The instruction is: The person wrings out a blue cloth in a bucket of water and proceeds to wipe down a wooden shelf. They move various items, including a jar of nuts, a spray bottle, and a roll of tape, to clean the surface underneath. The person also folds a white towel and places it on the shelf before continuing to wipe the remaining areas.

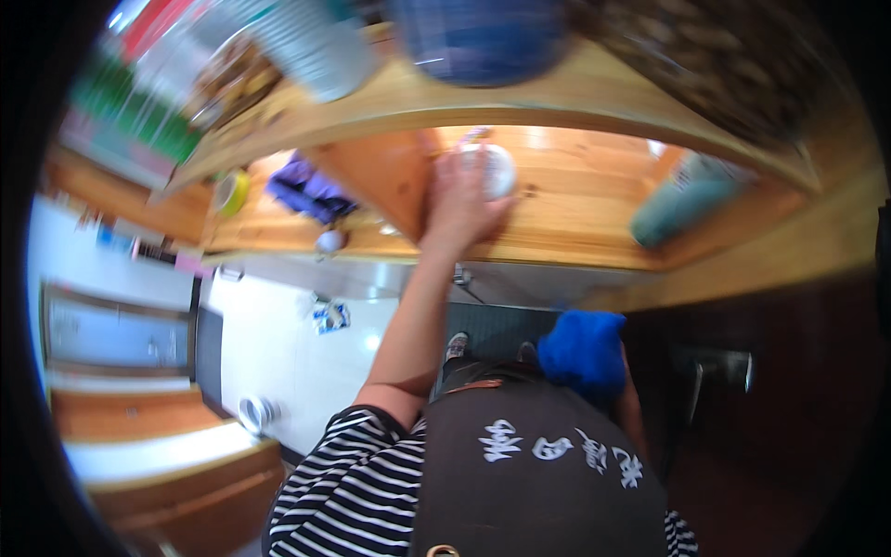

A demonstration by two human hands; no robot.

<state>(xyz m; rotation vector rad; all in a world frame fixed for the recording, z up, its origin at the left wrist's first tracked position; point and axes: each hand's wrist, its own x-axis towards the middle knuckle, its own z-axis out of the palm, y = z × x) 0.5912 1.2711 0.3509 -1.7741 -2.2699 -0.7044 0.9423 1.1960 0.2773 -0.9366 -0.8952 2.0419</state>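
Observation:
My left hand (461,195) reaches into an open wooden shelf compartment (571,209), beside an upright wooden divider (386,174). Its fingers and thumb curve around a white round object (498,170), perhaps a lidded tub; blur hides the details. Down at my side, a bunched blue cloth (583,351) hangs from my right hand (624,365), which it mostly covers. At the compartment's right end stands a pale green cylindrical container (686,198). Left of the divider lie a purple cloth item (310,186) and a yellow roll of tape (232,192).
Above, the upper shelf board (501,104) bears a blue container (480,42), a ribbed clear container (306,49) and a large jar of brown pieces (717,63). A small white ball-like item (330,241) sits near the lower shelf's edge. A roll-shaped item (257,414) is lower left.

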